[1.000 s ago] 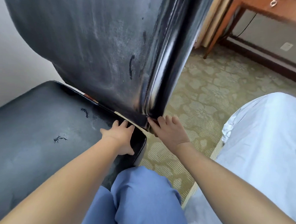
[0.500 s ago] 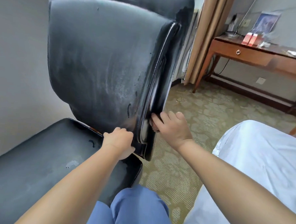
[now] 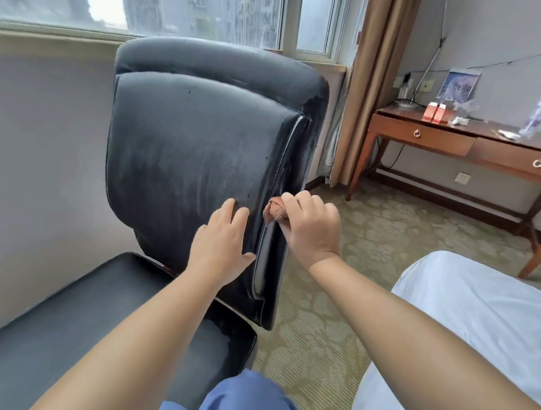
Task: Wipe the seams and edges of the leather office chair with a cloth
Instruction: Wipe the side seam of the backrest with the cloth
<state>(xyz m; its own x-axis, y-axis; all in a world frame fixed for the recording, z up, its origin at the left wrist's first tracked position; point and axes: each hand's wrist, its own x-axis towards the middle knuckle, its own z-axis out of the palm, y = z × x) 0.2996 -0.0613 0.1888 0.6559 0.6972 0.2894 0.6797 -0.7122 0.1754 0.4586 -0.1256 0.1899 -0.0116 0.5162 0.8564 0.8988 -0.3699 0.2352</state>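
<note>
Your knee in blue trousers (image 3: 246, 401) sits at the bottom edge, cut off by the frame, with a white bedsheet (image 3: 476, 325) filling the lower right corner and a patterned green-beige carpet (image 3: 319, 332) running between them. To your left, the black seat cushion (image 3: 69, 313) of the leather office chair (image 3: 187, 156) juts toward you, its near end out of view. Your left hand (image 3: 221, 247) lies flat against the lower backrest, fingers released and spread, just beside the vertical side seam (image 3: 285, 174). Your right hand (image 3: 312, 229) is clenched around a bunched reddish-brown cloth (image 3: 273, 212), which pokes out past your knuckles and meets that seam about halfway up the backrest's right edge; how much cloth is folded inside your fist is hidden. The leather looks worn and dull, streaked with pale dusty smears across the back panel, glossier along the piped edge. The chair's base and any armrests cannot be seen. Beyond, a grey wall (image 3: 46, 161) stands behind the chair on the left, under a window (image 3: 195, 9) with blurred buildings outside. A tan curtain (image 3: 375, 85) hangs at the right of it. Farthest right, a wooden desk (image 3: 454, 142) with ring-pull drawers carries small red boxes (image 3: 437, 113) and other items too blurred to identify.
</note>
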